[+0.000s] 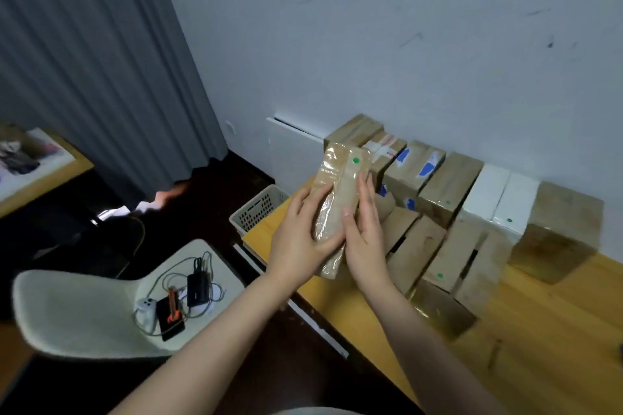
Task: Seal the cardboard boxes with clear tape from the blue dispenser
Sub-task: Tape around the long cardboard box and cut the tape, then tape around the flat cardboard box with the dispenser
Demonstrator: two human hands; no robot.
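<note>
I hold a slim cardboard box upright in the air above the left end of the wooden table. Glossy clear tape covers it, and a green dot sits near its top. My left hand grips the box from the left, thumb across its front. My right hand lies flat along its right side with straight fingers. Several more cardboard boxes stand in rows on the table behind. No blue dispenser is in view.
Two white boxes and a large taped box stand against the wall. A white perforated basket sits by the table's left end. At lower left, a white chair holds a phone, chargers and cables.
</note>
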